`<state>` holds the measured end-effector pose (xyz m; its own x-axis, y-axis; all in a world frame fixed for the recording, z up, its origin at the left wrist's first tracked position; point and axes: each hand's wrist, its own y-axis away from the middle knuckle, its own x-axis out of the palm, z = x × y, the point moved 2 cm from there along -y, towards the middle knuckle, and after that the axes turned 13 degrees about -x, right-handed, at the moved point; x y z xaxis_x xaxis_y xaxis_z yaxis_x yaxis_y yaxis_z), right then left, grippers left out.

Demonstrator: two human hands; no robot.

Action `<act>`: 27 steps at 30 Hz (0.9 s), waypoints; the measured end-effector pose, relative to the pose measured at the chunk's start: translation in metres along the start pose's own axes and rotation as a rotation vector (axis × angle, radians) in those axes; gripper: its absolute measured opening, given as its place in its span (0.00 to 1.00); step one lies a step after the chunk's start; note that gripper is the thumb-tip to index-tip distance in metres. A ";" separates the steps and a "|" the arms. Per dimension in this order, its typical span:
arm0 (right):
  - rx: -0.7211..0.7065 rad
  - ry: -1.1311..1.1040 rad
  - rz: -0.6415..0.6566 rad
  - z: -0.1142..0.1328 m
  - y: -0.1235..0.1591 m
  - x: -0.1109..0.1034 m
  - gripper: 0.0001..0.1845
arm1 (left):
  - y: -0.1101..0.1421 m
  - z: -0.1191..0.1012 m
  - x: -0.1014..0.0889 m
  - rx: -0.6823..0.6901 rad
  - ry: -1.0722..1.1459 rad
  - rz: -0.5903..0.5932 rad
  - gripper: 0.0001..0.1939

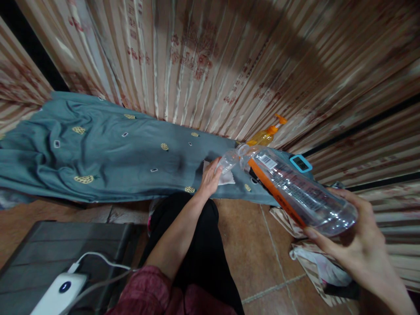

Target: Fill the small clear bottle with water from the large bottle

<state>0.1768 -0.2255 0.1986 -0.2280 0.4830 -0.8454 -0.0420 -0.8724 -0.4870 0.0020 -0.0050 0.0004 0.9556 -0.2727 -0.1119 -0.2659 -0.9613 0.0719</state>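
Observation:
My right hand point(357, 236) grips the base of a large clear plastic bottle point(302, 192) with an orange and black label and a barcode. The bottle is tilted, its neck pointing left and slightly up. My left hand point(210, 177) is closed around a small clear bottle point(229, 160), which leans toward the large bottle's neck. The two mouths meet or nearly meet; whether they touch, I cannot tell. Beneath my left hand lies a white tissue point(227, 178). Just behind the mouths is an orange-yellow pump bottle point(263, 136).
A teal cloth point(138, 153) with pineapple prints covers the long surface before me. A blue-framed digital clock point(301, 163) stands at its right end. Pleated curtains point(197, 52) hang behind. At lower left, a white power bank point(61, 293) with a cable rests on a dark box point(98, 240).

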 end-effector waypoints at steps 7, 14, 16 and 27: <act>0.001 -0.029 -0.006 -0.002 0.000 -0.002 0.43 | 0.000 0.000 0.000 -0.002 0.033 -0.006 0.24; -0.013 -0.013 0.002 -0.003 0.001 -0.002 0.44 | 0.000 -0.001 0.000 0.014 0.025 -0.001 0.25; -0.031 0.010 -0.001 -0.004 0.001 -0.001 0.44 | 0.000 -0.001 0.000 0.004 0.010 0.006 0.26; -0.029 -0.002 -0.008 -0.014 0.005 0.000 0.46 | -0.002 0.003 0.001 -0.005 0.042 -0.006 0.25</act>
<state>0.1899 -0.2289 0.1936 -0.2302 0.4896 -0.8410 -0.0152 -0.8659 -0.5000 0.0028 -0.0038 -0.0025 0.9617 -0.2649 -0.0708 -0.2596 -0.9627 0.0760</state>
